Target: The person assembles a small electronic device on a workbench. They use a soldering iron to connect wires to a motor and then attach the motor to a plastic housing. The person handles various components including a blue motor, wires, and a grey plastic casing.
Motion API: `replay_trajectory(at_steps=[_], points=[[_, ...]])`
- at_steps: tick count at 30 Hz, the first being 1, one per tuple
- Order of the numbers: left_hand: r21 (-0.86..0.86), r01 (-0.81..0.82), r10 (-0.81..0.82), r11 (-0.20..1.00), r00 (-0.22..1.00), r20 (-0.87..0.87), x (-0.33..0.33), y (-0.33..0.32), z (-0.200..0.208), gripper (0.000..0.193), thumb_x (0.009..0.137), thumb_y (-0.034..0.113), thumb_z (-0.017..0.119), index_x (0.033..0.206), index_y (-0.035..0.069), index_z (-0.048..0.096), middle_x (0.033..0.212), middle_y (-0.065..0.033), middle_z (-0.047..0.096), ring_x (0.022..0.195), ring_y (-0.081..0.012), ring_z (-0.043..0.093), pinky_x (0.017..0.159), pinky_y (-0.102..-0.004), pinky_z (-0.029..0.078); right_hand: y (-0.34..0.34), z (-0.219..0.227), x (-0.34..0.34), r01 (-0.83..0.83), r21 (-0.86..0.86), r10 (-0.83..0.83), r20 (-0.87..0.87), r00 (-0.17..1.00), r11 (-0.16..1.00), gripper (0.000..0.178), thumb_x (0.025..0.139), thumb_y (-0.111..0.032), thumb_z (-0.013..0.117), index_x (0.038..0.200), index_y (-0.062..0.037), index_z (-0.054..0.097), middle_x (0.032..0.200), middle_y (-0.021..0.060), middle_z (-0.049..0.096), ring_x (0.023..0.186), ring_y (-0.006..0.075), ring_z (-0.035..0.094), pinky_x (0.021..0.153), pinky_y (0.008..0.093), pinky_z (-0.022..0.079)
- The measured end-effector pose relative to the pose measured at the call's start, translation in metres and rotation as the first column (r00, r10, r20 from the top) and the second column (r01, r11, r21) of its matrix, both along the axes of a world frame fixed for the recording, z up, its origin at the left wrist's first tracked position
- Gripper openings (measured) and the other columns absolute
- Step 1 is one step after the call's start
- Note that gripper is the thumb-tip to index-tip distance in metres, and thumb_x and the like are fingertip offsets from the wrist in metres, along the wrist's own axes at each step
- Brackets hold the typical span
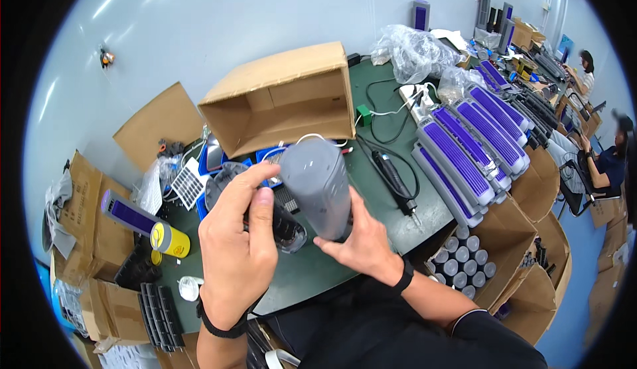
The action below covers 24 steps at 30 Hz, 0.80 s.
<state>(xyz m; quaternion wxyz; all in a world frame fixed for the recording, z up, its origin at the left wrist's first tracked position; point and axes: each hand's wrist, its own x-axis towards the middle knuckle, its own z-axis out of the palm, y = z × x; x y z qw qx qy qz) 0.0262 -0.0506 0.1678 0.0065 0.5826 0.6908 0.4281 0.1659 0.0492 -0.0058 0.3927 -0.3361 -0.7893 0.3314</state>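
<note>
My right hand [365,241] grips a smoky grey translucent cylinder [317,180] from its right side, near the lower end. The cylinder is tilted, its closed round end turned up toward me. To its left is my left hand [237,239], thumb and index finger bent and apart. The index fingertip is close to the cylinder's upper edge; whether they touch is unclear. Its other fingers are hidden. Just beyond that hand a dark see-through cylindrical part [290,231] shows, partly covered by my thumb and the grey cylinder.
An open cardboard box [279,103] lies on the green table [424,218]. Right of it are a corded electric screwdriver [395,182] and several purple-and-grey panels [458,150]. A carton [494,273] of grey cylinders stands lower right. A yellow canister [174,241] is at left; people sit far right.
</note>
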Motion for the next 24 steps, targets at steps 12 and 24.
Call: replay_trajectory(at_steps=[12,24], points=[[0.108,0.125,-0.15,0.986,0.954,0.261,-0.022,0.023,-0.003,0.041,0.112,0.03,0.051,0.124,-0.005,0.07,0.104,-0.014,0.074,0.095,-0.0151,0.065,0.089,-0.0307,0.05,-0.04,0.068,0.039,-0.177,-0.207,0.22,0.207,0.953,0.962,0.107,0.07,-0.045,0.09,0.147,0.007,0.037,0.114,0.0284,0.071,0.097,0.0427,0.075,0.087,0.0466,0.06],[-0.306,0.303,-0.215,0.903,0.933,0.29,-0.038,0.03,-0.014,0.046,0.114,0.033,0.044,0.128,-0.003,0.07,0.104,-0.0098,0.072,0.096,-0.0172,0.064,0.09,-0.0316,0.049,-0.057,0.063,0.047,-0.29,-0.279,0.353,0.211,0.911,0.915,0.107,0.072,-0.049,0.089,0.146,0.0089,0.038,0.11,0.027,0.07,0.089,0.0439,0.075,0.08,0.047,0.062]])
